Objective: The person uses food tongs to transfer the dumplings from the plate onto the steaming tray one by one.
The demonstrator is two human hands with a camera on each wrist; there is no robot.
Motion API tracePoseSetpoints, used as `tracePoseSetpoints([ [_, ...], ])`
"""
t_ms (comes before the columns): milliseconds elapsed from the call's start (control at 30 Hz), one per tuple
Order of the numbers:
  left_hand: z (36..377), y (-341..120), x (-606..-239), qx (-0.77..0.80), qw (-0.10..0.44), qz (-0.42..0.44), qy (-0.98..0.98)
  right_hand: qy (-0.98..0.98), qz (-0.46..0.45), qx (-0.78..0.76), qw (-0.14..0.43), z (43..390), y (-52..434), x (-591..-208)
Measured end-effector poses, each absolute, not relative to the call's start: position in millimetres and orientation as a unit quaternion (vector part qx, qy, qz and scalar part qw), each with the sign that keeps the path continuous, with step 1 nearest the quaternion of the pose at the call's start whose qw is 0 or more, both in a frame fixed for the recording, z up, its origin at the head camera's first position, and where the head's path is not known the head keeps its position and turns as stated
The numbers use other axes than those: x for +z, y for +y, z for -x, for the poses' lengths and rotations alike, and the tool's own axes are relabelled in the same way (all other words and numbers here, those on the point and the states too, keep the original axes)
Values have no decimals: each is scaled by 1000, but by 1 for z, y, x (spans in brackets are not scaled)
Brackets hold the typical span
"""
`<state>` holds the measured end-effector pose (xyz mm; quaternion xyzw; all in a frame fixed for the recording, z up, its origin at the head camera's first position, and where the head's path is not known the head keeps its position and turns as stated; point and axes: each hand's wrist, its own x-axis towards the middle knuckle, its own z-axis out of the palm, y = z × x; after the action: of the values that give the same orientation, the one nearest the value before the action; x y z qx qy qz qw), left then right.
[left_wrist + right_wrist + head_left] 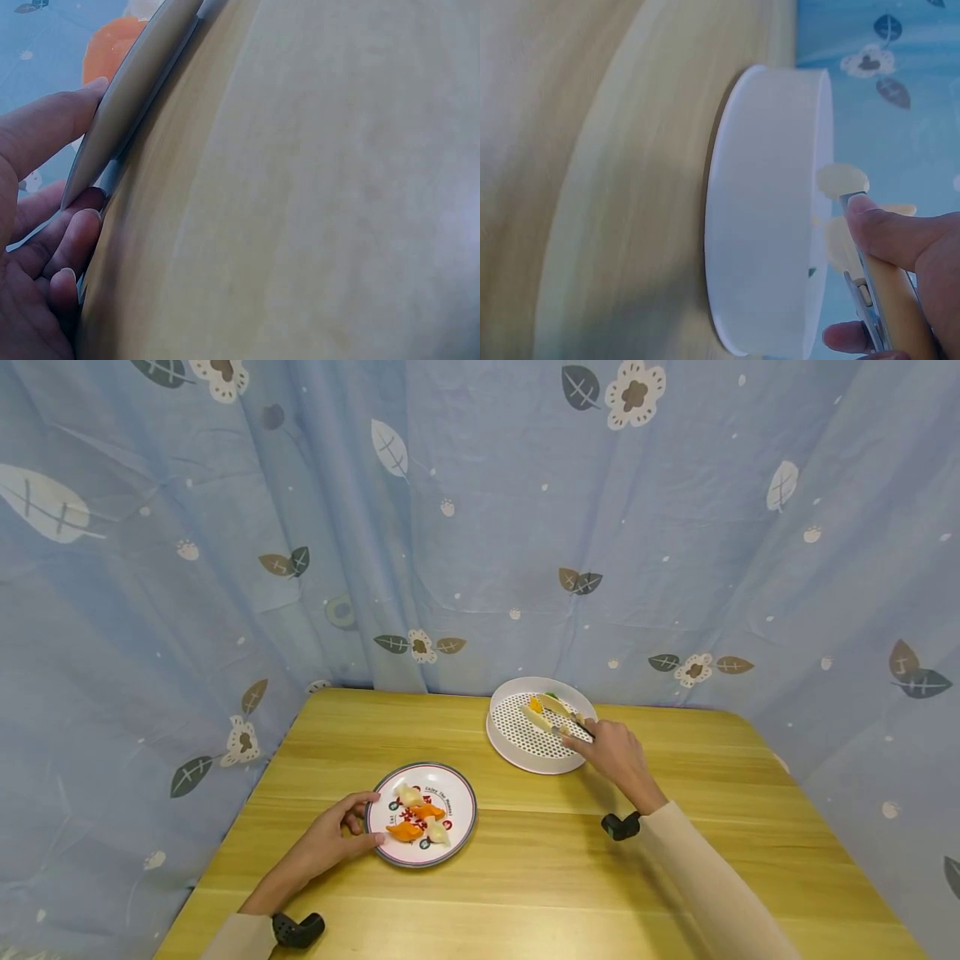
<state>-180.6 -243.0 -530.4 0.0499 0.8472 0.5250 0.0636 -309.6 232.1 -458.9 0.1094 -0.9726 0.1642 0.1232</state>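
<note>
My left hand holds the near-left rim of a round white plate. In the left wrist view, its thumb lies on the rim with curled fingers at the edge below. Orange and pale dumpling-shaped pieces lie on the plate over red print. My right hand grips a pair of tongs with pale tips, reaching into a white round steamer basket with a perforated floor. A yellow piece is at the tong tips; whether they pinch it I cannot tell. A green bit shows behind them.
The wooden table carries both the plate and the basket, the basket near its back edge. A blue curtain with leaf and flower prints hangs behind and at both sides. Black wrist devices sit at both sleeves.
</note>
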Motion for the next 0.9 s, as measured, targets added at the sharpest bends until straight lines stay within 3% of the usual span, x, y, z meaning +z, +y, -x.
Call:
tracePoseSetpoints([
  [900,180,-242,-530,520,58,-54,850,-945,-210,178,174,237,200,-458],
])
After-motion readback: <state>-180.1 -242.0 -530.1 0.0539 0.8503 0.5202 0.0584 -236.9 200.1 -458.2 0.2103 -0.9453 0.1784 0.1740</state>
